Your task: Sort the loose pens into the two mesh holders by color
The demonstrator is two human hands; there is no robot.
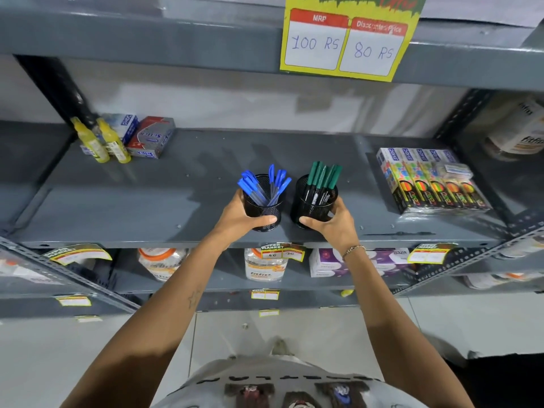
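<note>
Two black mesh holders stand side by side on the grey metal shelf (147, 207). The left mesh holder (263, 212) carries several blue-capped pens (259, 185). The right mesh holder (312, 212) carries several green-capped pens (322, 176). My left hand (240, 214) wraps around the left holder from its left side, thumb across the front. My right hand (335, 220) grips the right holder from its right side. No loose pens lie on the shelf.
Two yellow bottles (101, 141) and small boxes (151, 136) sit at the shelf's back left. Neon-coloured packs (432, 184) lie at the right. A yellow price sign (344, 42) hangs from the shelf above. Jars and boxes fill the lower shelf.
</note>
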